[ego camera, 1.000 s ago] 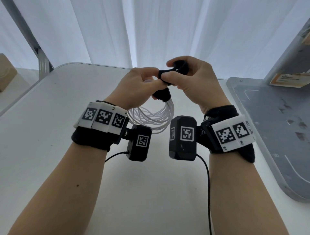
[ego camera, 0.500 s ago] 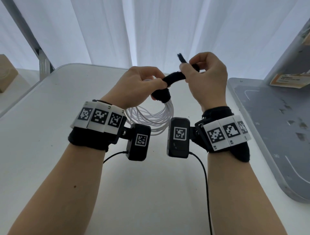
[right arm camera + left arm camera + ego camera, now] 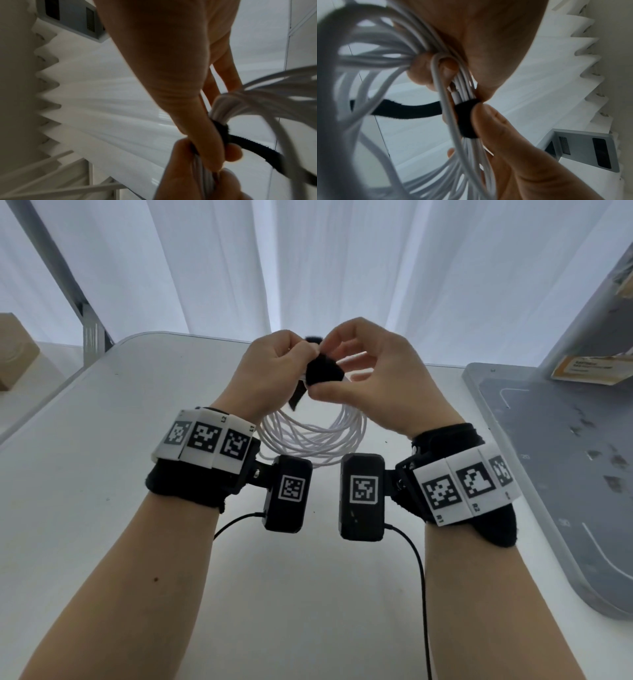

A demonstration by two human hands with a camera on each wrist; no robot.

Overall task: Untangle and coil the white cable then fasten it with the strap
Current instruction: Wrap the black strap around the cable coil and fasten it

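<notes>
I hold the coiled white cable in the air above the white table; its loops hang between my wrists. My left hand grips the top of the bundle, fingers curled round the strands. A black strap is wrapped round the bundle there. My right hand pinches that wrap, and its thumb presses on the band. The strap's loose tail hangs below my left hand and runs off sideways. In the right wrist view the strap sits under my thumb.
A grey tray-like board lies at the table's right side with an orange-labelled item behind it. A cardboard box stands far left beyond the table edge. White curtains and a metal post close the back.
My right hand, which held the strap's free end up and to the right, has come back to the bundle. The strap now lies wound over it and its tail hangs at the left.
</notes>
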